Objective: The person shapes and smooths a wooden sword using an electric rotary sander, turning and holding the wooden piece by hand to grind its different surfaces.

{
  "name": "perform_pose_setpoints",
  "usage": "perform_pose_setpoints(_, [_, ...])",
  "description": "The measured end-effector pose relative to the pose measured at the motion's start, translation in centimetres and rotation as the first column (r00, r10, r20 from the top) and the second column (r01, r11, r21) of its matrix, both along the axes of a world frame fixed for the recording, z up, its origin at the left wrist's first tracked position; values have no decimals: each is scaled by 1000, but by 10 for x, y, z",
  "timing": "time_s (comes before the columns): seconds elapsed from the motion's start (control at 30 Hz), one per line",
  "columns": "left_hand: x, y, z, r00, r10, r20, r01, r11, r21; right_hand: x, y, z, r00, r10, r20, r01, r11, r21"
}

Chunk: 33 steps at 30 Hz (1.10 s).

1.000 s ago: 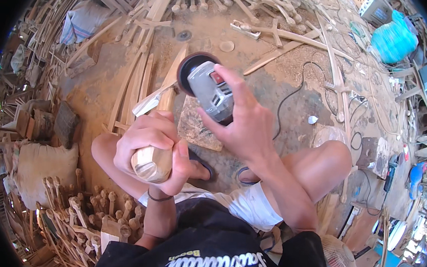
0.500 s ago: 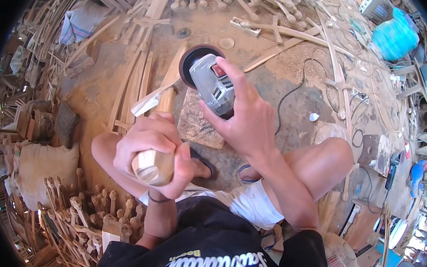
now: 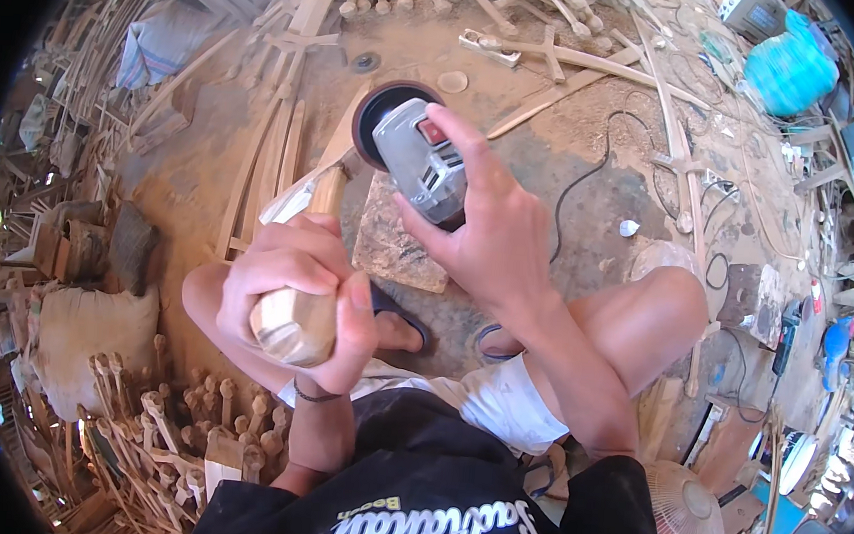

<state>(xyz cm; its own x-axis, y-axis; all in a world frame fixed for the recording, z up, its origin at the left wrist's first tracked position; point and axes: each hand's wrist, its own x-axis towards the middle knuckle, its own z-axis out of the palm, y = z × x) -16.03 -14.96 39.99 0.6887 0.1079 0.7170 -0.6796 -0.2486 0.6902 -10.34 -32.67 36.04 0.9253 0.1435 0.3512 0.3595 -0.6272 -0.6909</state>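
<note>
My left hand (image 3: pixel 292 256) is closed around a pale wooden stick whose thick, faceted end (image 3: pixel 294 327) sticks out toward me. The stick's narrower far part (image 3: pixel 328 191) comes out beyond my fingers, close to the disc. In my right hand (image 3: pixel 499 217) is a grey angle grinder (image 3: pixel 425 161) with a red switch, gripped around its body. Its round dark sanding disc (image 3: pixel 366 122) faces away to the left. Whether the disc touches the wood is hard to make out. A rough stone-like block (image 3: pixel 404 240) lies on the ground below the grinder.
Long wooden pieces (image 3: pixel 268 154) lie on the dusty ground ahead and left. Many knobbed sticks (image 3: pixel 205 410) are heaped beside my left leg. A black cable (image 3: pixel 596 155) curves over the ground at right, and a fan (image 3: pixel 683 518) stands near my right elbow.
My left hand and the wooden stick have shifted slightly left and away. The grinder in my right hand has also moved a little left and away. Both grips stay the same.
</note>
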Motion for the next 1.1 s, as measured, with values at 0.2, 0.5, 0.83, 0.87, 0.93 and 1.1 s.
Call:
perform_pose_setpoints(0.2, [0, -2, 2, 1000, -3, 1, 3, 999, -49, -1, 2, -4, 1000, 19, 5, -19, 1000, 18])
perform_pose_setpoints(0.5, [2, -2, -2, 1000, -1, -4, 1, 1000, -17, -2, 1, -3, 999, 11, -33, -11, 1000, 1])
perform_pose_setpoints(0.83, [0, 1, -2, 999, -43, 0, 43, 998, 49, 1, 2, -2, 1000, -10, -25, 11, 1000, 10])
perform_pose_setpoints(0.87, [0, 1, -3, 1000, -27, 3, 27, 999, 35, 0, 3, -2, 1000, -9, -25, 10, 1000, 9])
perform_pose_setpoints(0.93, [1, 4, -3, 1000, -13, 7, 13, 1000, 23, -4, 8, -3, 998, 43, -54, -43, 999, -4])
perform_pose_setpoints(1.1, [0, 5, -4, 996, -88, 15, 87, 995, 51, 3, 4, 0, 1000, 10, 19, -11, 999, 42])
